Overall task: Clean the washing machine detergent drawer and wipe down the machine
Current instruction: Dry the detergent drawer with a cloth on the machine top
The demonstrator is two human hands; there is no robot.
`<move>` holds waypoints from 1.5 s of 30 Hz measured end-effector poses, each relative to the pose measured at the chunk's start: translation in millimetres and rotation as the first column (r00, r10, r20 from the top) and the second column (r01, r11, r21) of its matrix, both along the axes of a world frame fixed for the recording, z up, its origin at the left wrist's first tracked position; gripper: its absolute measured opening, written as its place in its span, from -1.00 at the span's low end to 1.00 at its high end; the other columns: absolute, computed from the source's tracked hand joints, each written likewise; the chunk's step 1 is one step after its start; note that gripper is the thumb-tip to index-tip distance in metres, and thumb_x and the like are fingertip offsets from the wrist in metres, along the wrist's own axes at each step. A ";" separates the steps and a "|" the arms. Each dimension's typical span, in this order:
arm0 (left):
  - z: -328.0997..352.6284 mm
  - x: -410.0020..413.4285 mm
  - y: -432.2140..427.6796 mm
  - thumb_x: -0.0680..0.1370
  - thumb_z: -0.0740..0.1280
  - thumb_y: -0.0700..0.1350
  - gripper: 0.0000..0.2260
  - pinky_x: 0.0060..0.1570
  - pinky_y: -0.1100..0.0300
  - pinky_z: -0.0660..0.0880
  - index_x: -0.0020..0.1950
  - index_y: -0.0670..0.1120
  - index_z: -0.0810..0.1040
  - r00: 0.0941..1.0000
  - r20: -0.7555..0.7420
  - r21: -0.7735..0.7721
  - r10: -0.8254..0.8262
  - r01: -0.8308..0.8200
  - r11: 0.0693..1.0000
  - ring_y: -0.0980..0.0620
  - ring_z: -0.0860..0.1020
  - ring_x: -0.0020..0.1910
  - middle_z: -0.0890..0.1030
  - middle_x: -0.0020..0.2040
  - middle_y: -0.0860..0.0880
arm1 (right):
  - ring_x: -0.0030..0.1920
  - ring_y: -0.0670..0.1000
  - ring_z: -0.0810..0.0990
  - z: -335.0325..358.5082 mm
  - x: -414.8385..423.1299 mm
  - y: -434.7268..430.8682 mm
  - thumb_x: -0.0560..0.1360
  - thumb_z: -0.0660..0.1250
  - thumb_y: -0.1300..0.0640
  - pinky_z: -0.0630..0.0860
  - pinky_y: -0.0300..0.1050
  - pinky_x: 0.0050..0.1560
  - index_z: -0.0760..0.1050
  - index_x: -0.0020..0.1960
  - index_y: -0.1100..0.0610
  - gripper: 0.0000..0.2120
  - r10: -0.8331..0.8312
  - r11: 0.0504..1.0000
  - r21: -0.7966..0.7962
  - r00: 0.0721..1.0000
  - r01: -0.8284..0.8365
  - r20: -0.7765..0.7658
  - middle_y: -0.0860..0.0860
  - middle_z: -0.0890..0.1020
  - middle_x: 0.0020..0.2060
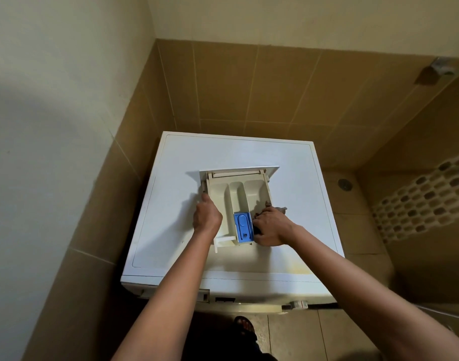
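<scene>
The cream detergent drawer [236, 196] lies on top of the white washing machine [186, 155], its front panel toward the back wall. It has three compartments and a blue insert [242, 227] at the near end. My left hand [206, 214] grips the drawer's left wall. A dark brownish cloth [270, 205] is held in my right hand [271, 227], pressed into the right compartment near the blue insert. The cloth is partly hidden under the fingers.
The machine stands in a corner with tan tiled walls [249, 84] behind and to the left. A patterned mat [426, 196] and a floor drain [344, 184] lie to the right. The empty drawer slot [205, 295] shows on the machine's front. A sandalled foot [245, 325] stands below.
</scene>
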State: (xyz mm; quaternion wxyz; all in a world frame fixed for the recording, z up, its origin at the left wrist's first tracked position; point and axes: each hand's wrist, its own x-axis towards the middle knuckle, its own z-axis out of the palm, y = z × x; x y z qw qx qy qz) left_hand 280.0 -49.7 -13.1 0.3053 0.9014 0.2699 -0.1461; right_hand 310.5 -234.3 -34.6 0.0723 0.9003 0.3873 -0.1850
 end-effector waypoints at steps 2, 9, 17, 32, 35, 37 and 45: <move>0.6 -0.1 -0.3 0.53 0.10 -0.37 -0.54 0.03 -0.03 0.50 0.43 -0.19 0.20 1.000 -0.003 -0.004 0.009 -0.009 1.000 -0.26 0.52 0.14 0.49 0.21 -0.24 | -0.04 0.07 0.56 5.8 2.7 1.1 0.44 0.24 -0.12 0.25 -0.07 0.28 0.50 -0.02 0.10 -0.70 0.045 0.995 -0.085 0.998 -0.048 -0.044 0.04 0.62 -0.13; -2.0 0.8 3.6 0.54 0.09 -0.35 -0.50 -0.03 0.03 0.47 0.48 -0.16 0.16 0.999 -0.023 -0.009 -0.024 0.024 1.000 -0.25 0.52 0.15 0.48 0.22 -0.23 | -0.10 0.06 0.54 9.7 9.1 11.1 0.43 0.32 -0.02 0.22 -0.07 0.28 0.48 -0.09 0.04 -0.86 0.092 0.957 -0.268 0.993 -0.109 -0.075 -0.04 0.52 -0.27; -5.6 1.6 14.5 0.56 0.10 -0.29 -0.50 -0.06 -0.05 0.61 0.50 -0.05 0.16 0.999 -0.033 -0.118 -0.022 0.018 0.993 -0.24 0.58 0.01 0.51 0.16 -0.20 | -0.25 0.00 0.43 10.7 14.8 15.1 0.36 0.43 -0.02 0.26 -0.11 0.15 0.24 -0.32 0.00 -0.65 0.114 0.958 -0.248 0.984 -0.145 -0.135 -0.05 0.48 -0.29; -6.4 -2.9 17.3 0.57 0.10 -0.25 -0.60 -0.08 -0.06 0.61 0.41 -0.07 0.28 0.999 0.022 -0.193 0.033 -0.028 0.981 -0.27 0.60 -0.06 0.53 0.13 -0.19 | -0.10 -0.08 0.48 17.6 0.4 -19.2 0.25 0.56 -0.10 0.29 -0.20 0.06 0.59 -0.06 0.03 -0.65 -0.073 0.928 0.331 0.952 0.174 -0.298 -0.07 0.60 -0.19; -4.2 -4.2 20.3 0.57 0.12 -0.25 -0.63 -0.22 -0.03 0.62 0.37 -0.06 0.33 0.997 0.028 -0.257 0.066 -0.057 0.965 -0.24 0.60 -0.07 0.53 0.08 -0.17 | -0.33 -0.12 0.60 53.7 3.8 -21.8 0.27 0.59 0.10 0.50 -0.16 -0.27 0.59 -0.22 0.08 -0.80 -0.242 0.749 0.363 0.740 0.553 -0.628 -0.03 0.64 -0.35; -3.5 -5.2 21.6 0.56 0.14 -0.26 -0.63 -0.30 0.02 0.61 0.36 -0.05 0.34 0.997 0.036 -0.284 0.072 -0.059 0.957 -0.20 0.59 -0.13 0.53 0.04 -0.15 | -0.36 0.01 0.61 69.8 7.0 -22.6 0.34 0.55 0.17 0.51 -0.12 -0.37 0.58 -0.21 0.12 -0.85 -0.269 0.502 0.492 0.669 0.711 -0.693 0.08 0.65 -0.36; -7.3 -9.1 23.5 0.59 0.16 -0.18 -0.71 -0.13 -0.04 0.63 0.32 -0.05 0.35 0.996 0.041 -0.294 0.075 -0.060 0.954 -0.19 0.63 -0.23 0.58 0.06 -0.17 | 0.12 0.14 0.54 -3.6 -30.8 42.3 0.51 0.17 0.11 0.53 0.10 0.09 0.58 0.04 0.10 -0.76 -0.475 0.592 0.686 0.871 0.423 -0.127 0.08 0.63 0.05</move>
